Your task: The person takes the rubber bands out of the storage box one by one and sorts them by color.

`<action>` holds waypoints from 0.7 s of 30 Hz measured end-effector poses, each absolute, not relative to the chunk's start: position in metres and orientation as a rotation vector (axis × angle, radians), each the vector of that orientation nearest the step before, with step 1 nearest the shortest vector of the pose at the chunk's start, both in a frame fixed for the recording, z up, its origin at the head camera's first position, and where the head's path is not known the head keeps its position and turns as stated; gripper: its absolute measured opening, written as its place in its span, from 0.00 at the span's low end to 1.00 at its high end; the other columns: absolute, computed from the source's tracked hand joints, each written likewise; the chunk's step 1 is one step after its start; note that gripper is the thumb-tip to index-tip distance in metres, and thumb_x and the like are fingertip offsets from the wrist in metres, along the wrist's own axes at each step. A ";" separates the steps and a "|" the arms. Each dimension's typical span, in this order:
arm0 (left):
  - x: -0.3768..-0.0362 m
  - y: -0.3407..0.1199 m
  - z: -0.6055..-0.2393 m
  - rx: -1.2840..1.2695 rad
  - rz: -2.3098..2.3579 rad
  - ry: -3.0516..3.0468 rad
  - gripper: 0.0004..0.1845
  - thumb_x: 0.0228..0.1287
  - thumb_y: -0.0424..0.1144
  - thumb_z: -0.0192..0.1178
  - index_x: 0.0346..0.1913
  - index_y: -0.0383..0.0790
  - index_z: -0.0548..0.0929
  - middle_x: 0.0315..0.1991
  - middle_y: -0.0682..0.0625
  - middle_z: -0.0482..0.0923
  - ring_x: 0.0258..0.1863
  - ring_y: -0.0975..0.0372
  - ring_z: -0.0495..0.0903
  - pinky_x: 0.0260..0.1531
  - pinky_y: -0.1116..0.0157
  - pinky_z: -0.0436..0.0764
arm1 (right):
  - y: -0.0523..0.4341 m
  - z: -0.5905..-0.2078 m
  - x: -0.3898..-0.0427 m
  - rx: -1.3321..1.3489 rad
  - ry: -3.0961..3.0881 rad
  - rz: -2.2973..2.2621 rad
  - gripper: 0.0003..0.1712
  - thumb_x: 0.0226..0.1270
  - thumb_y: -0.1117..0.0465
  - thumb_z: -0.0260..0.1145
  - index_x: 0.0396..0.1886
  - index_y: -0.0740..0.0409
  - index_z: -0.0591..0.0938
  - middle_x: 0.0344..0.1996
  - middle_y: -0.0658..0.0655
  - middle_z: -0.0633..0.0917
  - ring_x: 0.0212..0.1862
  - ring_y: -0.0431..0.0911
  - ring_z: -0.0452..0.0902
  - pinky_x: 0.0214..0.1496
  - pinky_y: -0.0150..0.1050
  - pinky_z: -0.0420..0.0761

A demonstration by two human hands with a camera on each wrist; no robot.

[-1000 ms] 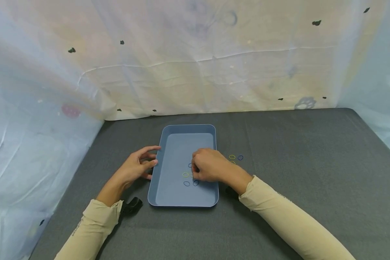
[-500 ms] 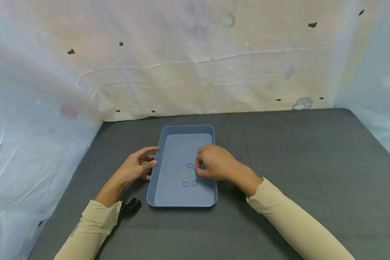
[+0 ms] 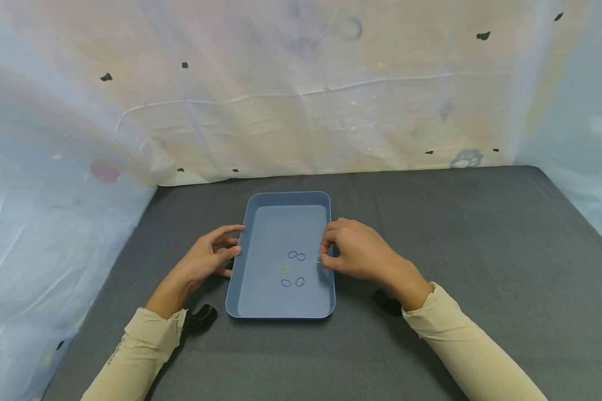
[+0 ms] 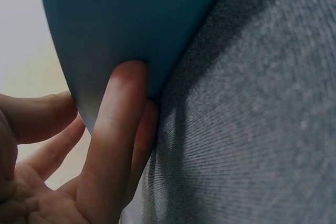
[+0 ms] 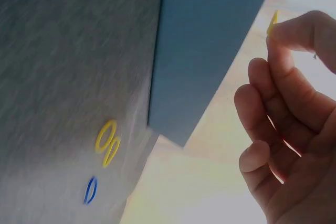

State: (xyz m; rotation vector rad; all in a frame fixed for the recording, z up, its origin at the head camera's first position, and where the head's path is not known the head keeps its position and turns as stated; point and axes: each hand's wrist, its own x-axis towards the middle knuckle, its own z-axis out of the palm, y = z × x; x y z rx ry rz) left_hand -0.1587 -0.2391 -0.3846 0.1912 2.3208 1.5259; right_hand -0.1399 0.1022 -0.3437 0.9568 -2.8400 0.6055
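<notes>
My right hand (image 3: 353, 248) pinches a yellow rubber band (image 5: 273, 23) between thumb and index finger, over the right side of the blue tray (image 3: 281, 308). Its other fingers are loosely bent. My left hand (image 3: 213, 253) rests at the tray's left side, with relaxed fingertips touching the outer wall and rim. Inside the tray lie a yellow rubber band (image 3: 283, 269) and several dark blue rubber bands (image 3: 300, 282). On the cloth right of the tray, two yellow bands (image 5: 106, 136) and a blue band (image 5: 90, 190) show in the right wrist view; my right hand hides them in the head view.
A grey cloth (image 3: 456, 234) covers the table. Behind it and along the sides hang pale patterned sheets (image 3: 281, 122). A black strap piece (image 3: 202, 319) sits under the left wrist, and another (image 3: 387, 302) under the right.
My right hand has drawn back to the right from the tray's middle toward its right rim, carrying the yellow rubber band. My left hand stays at the tray's left side.
</notes>
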 end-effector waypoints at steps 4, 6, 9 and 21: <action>-0.159 -0.240 -0.385 0.202 1.524 2.321 0.29 0.74 0.38 0.58 0.75 0.47 0.64 0.68 0.32 0.66 0.60 0.43 0.73 0.36 0.53 0.88 | 0.110 -0.345 -0.139 0.933 -2.851 0.572 0.07 0.58 0.57 0.72 0.24 0.43 0.82 0.33 0.43 0.83 0.36 0.39 0.72 0.36 0.35 0.75; -0.158 -0.241 -0.385 0.204 1.521 2.323 0.29 0.74 0.39 0.57 0.75 0.47 0.64 0.68 0.32 0.65 0.60 0.42 0.73 0.36 0.53 0.88 | 0.112 -0.347 -0.139 0.938 -2.853 0.558 0.07 0.58 0.57 0.72 0.24 0.43 0.82 0.33 0.44 0.83 0.36 0.39 0.72 0.37 0.35 0.75; -0.158 -0.242 -0.384 0.202 1.515 2.326 0.29 0.74 0.39 0.57 0.75 0.47 0.64 0.69 0.32 0.65 0.60 0.42 0.73 0.36 0.53 0.88 | 0.115 -0.348 -0.139 0.947 -2.848 0.543 0.07 0.58 0.57 0.72 0.23 0.43 0.82 0.32 0.43 0.83 0.35 0.39 0.72 0.36 0.35 0.75; -0.157 -0.242 -0.382 0.195 1.508 2.312 0.30 0.75 0.39 0.57 0.76 0.47 0.63 0.68 0.32 0.65 0.59 0.44 0.74 0.37 0.53 0.88 | 0.135 -0.353 -0.136 0.889 -2.887 0.532 0.09 0.56 0.59 0.73 0.22 0.42 0.81 0.31 0.43 0.82 0.33 0.38 0.70 0.33 0.33 0.71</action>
